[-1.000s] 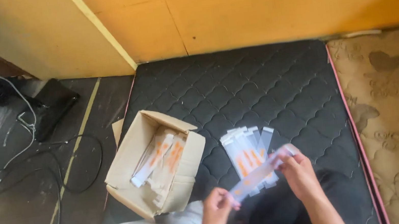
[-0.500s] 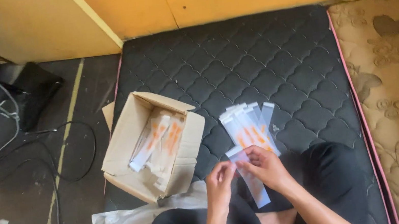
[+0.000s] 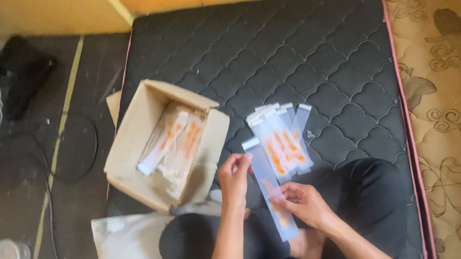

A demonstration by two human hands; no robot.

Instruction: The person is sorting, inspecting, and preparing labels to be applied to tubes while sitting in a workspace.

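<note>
Since half a second ago the clear packet [image 3: 269,192] has swung from slanting under both hands to nearly upright along the lap, its top edge now pinched by the left hand [image 3: 234,176] while the right hand [image 3: 305,201] grips its middle (fingers closed on it). The open cardboard box [image 3: 128,161] holds more long packets with orange print. A fanned pile of packets [image 3: 280,140] lies on the black quilted mattress [image 3: 302,43], beside a patterned brown mat [image 3: 456,88]; cables [image 3: 46,171] cross the dark floor.
</note>
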